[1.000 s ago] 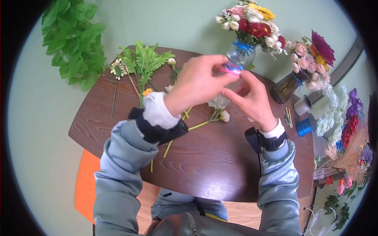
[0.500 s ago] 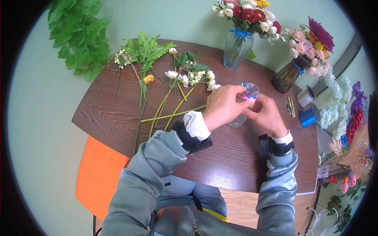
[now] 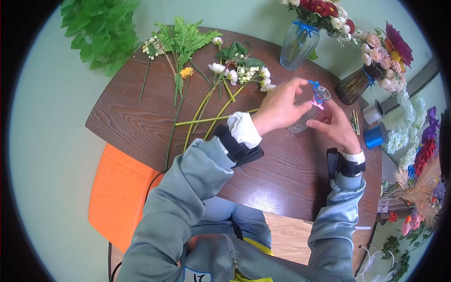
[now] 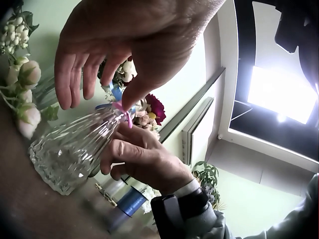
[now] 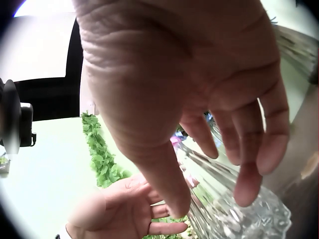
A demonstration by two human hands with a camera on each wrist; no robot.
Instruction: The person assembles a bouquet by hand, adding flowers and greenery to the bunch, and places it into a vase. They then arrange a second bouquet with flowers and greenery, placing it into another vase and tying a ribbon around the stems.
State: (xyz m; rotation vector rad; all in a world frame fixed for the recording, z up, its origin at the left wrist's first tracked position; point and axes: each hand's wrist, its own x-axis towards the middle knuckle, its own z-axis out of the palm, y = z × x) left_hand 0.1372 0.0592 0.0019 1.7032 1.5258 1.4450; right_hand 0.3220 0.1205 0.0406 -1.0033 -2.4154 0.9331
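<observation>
A clear cut-glass vase (image 4: 67, 157) stands on the dark wooden table, with a blue band and a small pink ribbon bow (image 4: 124, 113) round its neck. Beside that neck, my left hand (image 3: 282, 104) has its fingers spread apart and its thumb tip at the bow. My right hand (image 3: 337, 126) is on the other side, its fingers loosely bent around the glass with a gap between thumb and fingertips. In the right wrist view those fingers (image 5: 249, 186) overlap the vase's ribbed side. The vase holds no stems.
Left of the hands lie white flowers (image 3: 217, 68) on long stems, a fern sprig (image 3: 181, 42) and a yellow flower (image 3: 186, 72). Two filled vases, one blue glass (image 3: 297, 49) and one dark (image 3: 352, 87), stand behind. Ribbon spools, one blue (image 3: 374, 137), sit at right.
The glass vase has come down from a raised position and shifted right. Both hands held it at the neck earlier; their fingers have since loosened and spread. The head view has shifted too.
</observation>
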